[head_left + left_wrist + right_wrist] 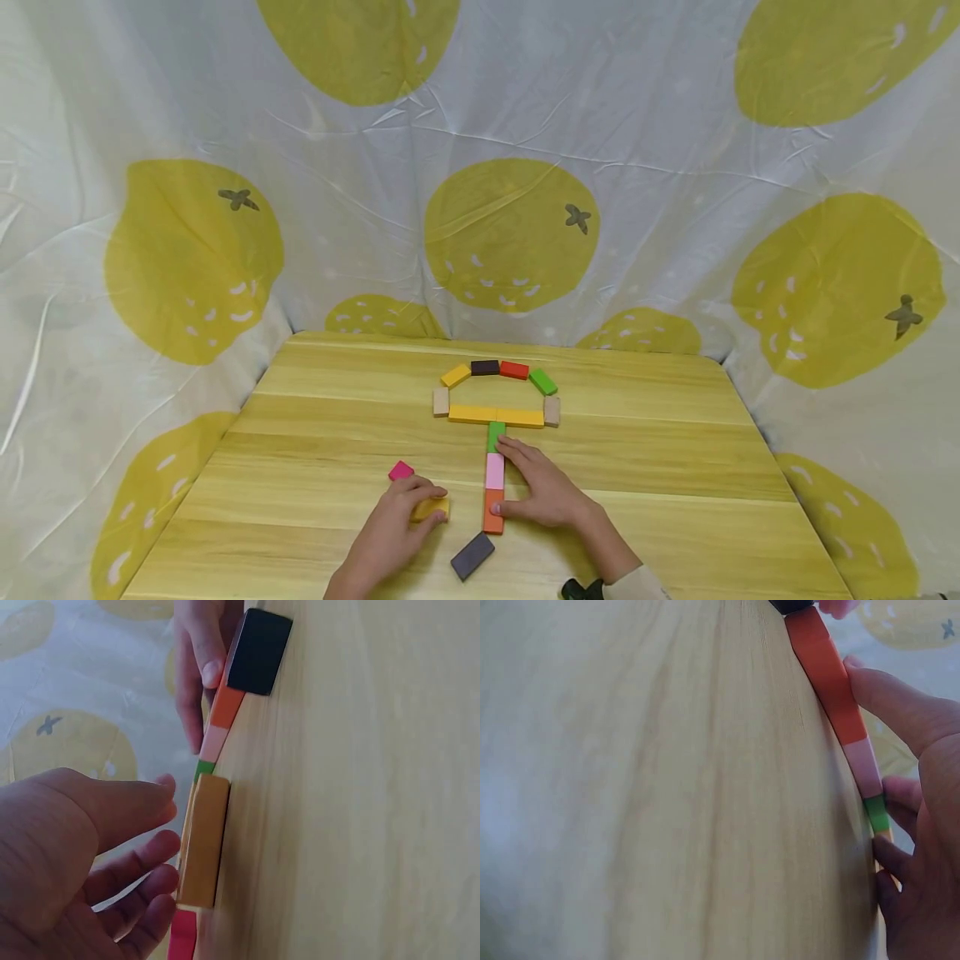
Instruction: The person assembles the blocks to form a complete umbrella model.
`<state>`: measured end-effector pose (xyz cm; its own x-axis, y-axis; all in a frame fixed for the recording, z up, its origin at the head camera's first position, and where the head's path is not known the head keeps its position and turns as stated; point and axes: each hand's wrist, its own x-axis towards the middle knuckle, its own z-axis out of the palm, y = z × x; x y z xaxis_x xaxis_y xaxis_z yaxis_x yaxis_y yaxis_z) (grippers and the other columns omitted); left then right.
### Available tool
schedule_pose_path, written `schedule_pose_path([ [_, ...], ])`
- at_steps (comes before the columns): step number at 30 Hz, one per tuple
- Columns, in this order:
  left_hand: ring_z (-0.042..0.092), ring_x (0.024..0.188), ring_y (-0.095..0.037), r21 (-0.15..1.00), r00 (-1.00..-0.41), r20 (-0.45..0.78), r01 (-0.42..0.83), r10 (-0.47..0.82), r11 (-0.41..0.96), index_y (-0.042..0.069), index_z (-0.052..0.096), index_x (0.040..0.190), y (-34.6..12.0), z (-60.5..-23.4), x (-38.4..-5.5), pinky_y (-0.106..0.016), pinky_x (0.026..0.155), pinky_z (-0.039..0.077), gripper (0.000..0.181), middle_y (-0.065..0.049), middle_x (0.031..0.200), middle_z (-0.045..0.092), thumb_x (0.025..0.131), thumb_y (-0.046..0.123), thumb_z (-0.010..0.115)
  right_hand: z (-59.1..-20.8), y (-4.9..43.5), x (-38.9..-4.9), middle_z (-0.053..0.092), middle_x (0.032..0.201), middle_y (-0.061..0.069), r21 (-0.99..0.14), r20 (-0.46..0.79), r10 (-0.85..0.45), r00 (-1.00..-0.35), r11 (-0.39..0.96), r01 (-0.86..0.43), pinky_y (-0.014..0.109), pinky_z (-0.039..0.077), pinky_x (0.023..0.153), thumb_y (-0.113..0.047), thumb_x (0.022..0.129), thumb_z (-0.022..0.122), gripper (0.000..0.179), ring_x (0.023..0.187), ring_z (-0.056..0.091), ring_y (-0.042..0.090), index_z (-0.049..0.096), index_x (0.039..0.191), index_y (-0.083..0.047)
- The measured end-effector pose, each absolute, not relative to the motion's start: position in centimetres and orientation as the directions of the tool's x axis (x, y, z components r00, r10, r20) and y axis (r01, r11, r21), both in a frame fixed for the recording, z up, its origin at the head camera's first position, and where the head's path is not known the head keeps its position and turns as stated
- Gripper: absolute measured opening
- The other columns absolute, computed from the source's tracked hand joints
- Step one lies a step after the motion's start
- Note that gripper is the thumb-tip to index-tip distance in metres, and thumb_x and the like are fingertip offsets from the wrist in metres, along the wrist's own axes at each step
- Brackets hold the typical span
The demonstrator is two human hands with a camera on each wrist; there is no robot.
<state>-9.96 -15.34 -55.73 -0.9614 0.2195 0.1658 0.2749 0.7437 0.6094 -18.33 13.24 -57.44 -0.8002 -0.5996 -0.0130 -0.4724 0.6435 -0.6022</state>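
My left hand (390,525) is spread around a yellow block (430,509). In the left wrist view, its thumb and fingertips are beside that block (204,841), without a clear grip. A pink-red block (401,471) lies just beyond this hand. My right hand (547,487) is at the right side of a straight column made of a green block (495,435), a pink block (495,472) and an orange block (492,521). Its thumb touches the orange block, while its index finger reaches the green one. Below the column, a dark grey block (472,557) lies tilted.
Two yellow blocks (472,413) form a bar above the column. Over it curves an arch of a black block (485,367), a red block (514,370) and several others. A patterned curtain (660,250) surrounds the wooden table (660,450). A dark object (581,589) is near the right sleeve.
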Motion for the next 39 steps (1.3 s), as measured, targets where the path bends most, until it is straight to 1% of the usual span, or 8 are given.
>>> schedule_pose_path([
  [7, 0.062, 0.110, -0.014, 0.605, -0.953, 0.134, 0.296, 0.273, 0.739, 0.018, 0.077, 0.117, -16.4, -55.9, -10.0, -0.043, 0.098, 0.055, 0.025, 0.010, 0.112, 0.066, 0.092, 0.020, 0.078, -57.7, 13.3, -18.3, 0.026, 0.171, -0.004, -0.607, -0.019, -0.595, -0.804, 0.646, -0.464, 0.057, 0.033, 0.122, -0.066, 0.087, 0.070, 0.096, 0.156, 0.028, 0.027, 0.033, 0.163, -0.020],
  [14, 0.052, 0.080, -0.006, 0.691, -0.930, 0.151, 0.343, 0.336, 0.636, 0.013, 0.069, 0.133, -17.0, -56.3, -9.8, -0.020, 0.069, 0.048, 0.041, 0.005, 0.111, 0.061, 0.093, 0.016, 0.078, -57.8, 13.4, -18.4, 0.027, 0.170, -0.003, -0.606, -0.003, -0.597, -0.802, 0.640, -0.474, 0.057, 0.033, 0.122, -0.067, 0.086, 0.070, 0.097, 0.157, 0.028, 0.027, 0.033, 0.163, -0.020],
  [19, 0.053, 0.074, -0.001, 0.746, -0.914, 0.142, 0.351, 0.380, 0.566, 0.010, 0.066, 0.137, -17.5, -56.5, -9.7, -0.019, 0.064, 0.050, 0.044, -0.005, 0.128, 0.064, 0.095, 0.015, 0.075, -57.7, 13.3, -18.4, 0.026, 0.171, -0.003, -0.609, -0.007, -0.598, -0.802, 0.638, -0.471, 0.058, 0.033, 0.121, -0.067, 0.087, 0.069, 0.097, 0.156, 0.028, 0.028, 0.033, 0.163, -0.019],
  [24, 0.054, 0.072, 0.002, 0.782, -0.891, 0.109, 0.351, 0.441, 0.516, 0.013, 0.070, 0.132, -18.0, -56.7, -9.7, -0.019, 0.064, 0.052, 0.037, -0.017, 0.141, 0.063, 0.095, 0.013, 0.074, -57.7, 13.3, -18.3, 0.026, 0.171, -0.003, -0.612, -0.011, -0.600, -0.800, 0.637, -0.469, 0.059, 0.033, 0.121, -0.067, 0.087, 0.069, 0.096, 0.157, 0.028, 0.028, 0.032, 0.163, -0.020],
  [26, 0.054, 0.075, 0.002, 0.788, -0.883, 0.105, 0.355, 0.458, 0.503, 0.014, 0.072, 0.129, -18.0, -56.7, -9.7, -0.019, 0.067, 0.052, 0.034, -0.016, 0.139, 0.065, 0.095, 0.015, 0.074, -57.8, 13.3, -18.4, 0.026, 0.171, -0.003, -0.612, -0.012, -0.599, -0.800, 0.637, -0.468, 0.059, 0.033, 0.121, -0.066, 0.087, 0.069, 0.096, 0.157, 0.027, 0.028, 0.032, 0.163, -0.020],
  [31, 0.060, 0.093, -0.008, 0.764, -0.900, 0.080, 0.332, 0.430, 0.553, 0.023, 0.073, 0.124, -18.1, -56.9, -9.4, -0.025, 0.079, 0.055, 0.030, 0.000, 0.128, 0.067, 0.095, 0.030, 0.076, -57.9, 13.3, -18.4, 0.025, 0.171, -0.004, -0.611, -0.014, -0.600, -0.800, 0.639, -0.468, 0.059, 0.032, 0.122, -0.067, 0.087, 0.069, 0.096, 0.157, 0.027, 0.028, 0.032, 0.163, -0.020],
  [36, 0.055, 0.133, -0.026, 0.690, -0.914, 0.033, 0.314, 0.404, 0.652, 0.032, 0.066, 0.133, -17.8, -56.6, -8.8, -0.050, 0.107, 0.051, 0.048, 0.005, 0.144, 0.057, 0.088, 0.044, 0.080, -57.9, 13.3, -18.4, 0.025, 0.171, -0.005, -0.610, -0.020, -0.600, -0.800, 0.641, -0.465, 0.059, 0.032, 0.122, -0.067, 0.087, 0.069, 0.096, 0.157, 0.027, 0.028, 0.032, 0.163, -0.021],
  [39, 0.050, 0.140, -0.030, 0.665, -0.905, 0.010, 0.324, 0.425, 0.673, 0.031, 0.063, 0.138, -17.7, -56.4, -8.7, -0.057, 0.111, 0.047, 0.058, 0.003, 0.151, 0.052, 0.085, 0.040, 0.084, -57.9, 13.3, -18.5, 0.025, 0.171, -0.005, -0.608, -0.020, -0.600, -0.800, 0.642, -0.467, 0.059, 0.033, 0.122, -0.068, 0.087, 0.068, 0.096, 0.157, 0.027, 0.028, 0.032, 0.163, -0.021],
])
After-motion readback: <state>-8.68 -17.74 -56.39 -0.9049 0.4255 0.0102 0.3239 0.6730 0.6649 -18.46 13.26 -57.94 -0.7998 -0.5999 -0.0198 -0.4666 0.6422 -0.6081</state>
